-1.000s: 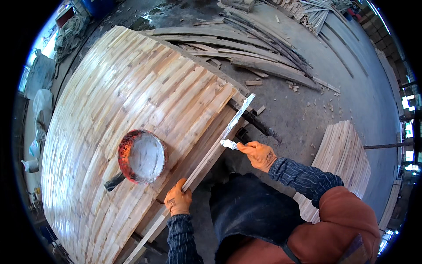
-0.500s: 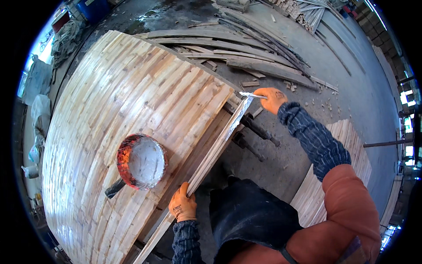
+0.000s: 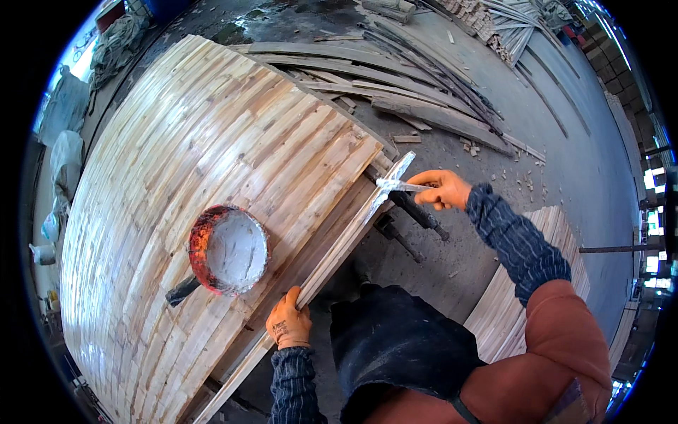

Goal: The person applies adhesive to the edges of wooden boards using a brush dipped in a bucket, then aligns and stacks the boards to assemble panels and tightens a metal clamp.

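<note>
My left hand point(image 3: 289, 321), in an orange glove, is closed around the near part of a long, thin wooden strip point(image 3: 332, 263) along the right edge of a wide panel. In my right hand point(image 3: 443, 189), also gloved in orange, is a slim brush point(image 3: 404, 186) smeared with white paste; its head touches the strip's far end. White paste point(image 3: 400, 168) coats the strip there, on both sides of the brush head. A red-orange and black pot point(image 3: 205, 244) with a dark handle stands on the panel, holding white paste point(image 3: 239, 253).
The large panel of joined strips point(image 3: 169, 169) fills the left side. Dark metal clamp bars point(image 3: 422, 215) jut from its right edge. Loose boards point(image 3: 445, 120) lie on the floor beyond. Another stack of wood strips point(image 3: 508, 297) lies to the right.
My right hand has drawn the brush nearer along the strip from its far tip, leaving white paste behind it. My left hand keeps its hold on the strip. The whole view has shifted slightly.
</note>
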A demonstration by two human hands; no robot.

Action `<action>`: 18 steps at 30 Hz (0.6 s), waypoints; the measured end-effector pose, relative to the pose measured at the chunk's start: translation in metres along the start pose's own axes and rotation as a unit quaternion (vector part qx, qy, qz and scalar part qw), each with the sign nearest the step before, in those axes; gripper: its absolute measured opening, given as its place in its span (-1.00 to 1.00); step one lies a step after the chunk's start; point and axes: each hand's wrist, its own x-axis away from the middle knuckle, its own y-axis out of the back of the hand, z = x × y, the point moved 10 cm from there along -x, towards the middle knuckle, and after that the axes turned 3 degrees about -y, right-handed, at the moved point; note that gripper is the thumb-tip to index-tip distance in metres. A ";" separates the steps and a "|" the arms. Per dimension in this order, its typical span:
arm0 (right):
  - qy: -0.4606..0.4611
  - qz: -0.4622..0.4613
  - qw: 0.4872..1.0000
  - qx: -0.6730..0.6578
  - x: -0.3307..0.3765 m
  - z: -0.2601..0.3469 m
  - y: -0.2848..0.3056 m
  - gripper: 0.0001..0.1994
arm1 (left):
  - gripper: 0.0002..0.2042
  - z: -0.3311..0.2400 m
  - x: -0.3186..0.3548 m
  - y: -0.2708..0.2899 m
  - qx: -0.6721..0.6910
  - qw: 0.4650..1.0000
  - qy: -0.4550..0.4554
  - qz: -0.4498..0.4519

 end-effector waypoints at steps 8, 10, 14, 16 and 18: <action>0.173 -0.213 0.962 0.014 -0.014 -0.045 -0.029 -0.60 | -0.60 0.009 -0.009 -0.004 0.005 0.998 0.029 0.049; 0.225 -0.230 0.946 0.041 -0.005 -0.044 -0.055 -0.60 | -0.60 0.011 -0.010 -0.005 0.011 0.998 0.035 0.056; 0.176 -0.165 0.968 0.076 0.011 -0.044 -0.112 -0.61 | -0.60 0.012 -0.011 -0.004 0.015 0.998 0.041 0.053; 0.181 -0.153 0.971 0.027 0.018 -0.028 -0.111 -0.61 | -0.59 0.009 -0.011 -0.003 0.011 0.999 0.029 0.041; 0.143 -0.139 0.979 -0.049 0.011 -0.017 -0.091 -0.61 | -0.58 0.004 -0.009 -0.002 0.007 1.000 0.008 0.023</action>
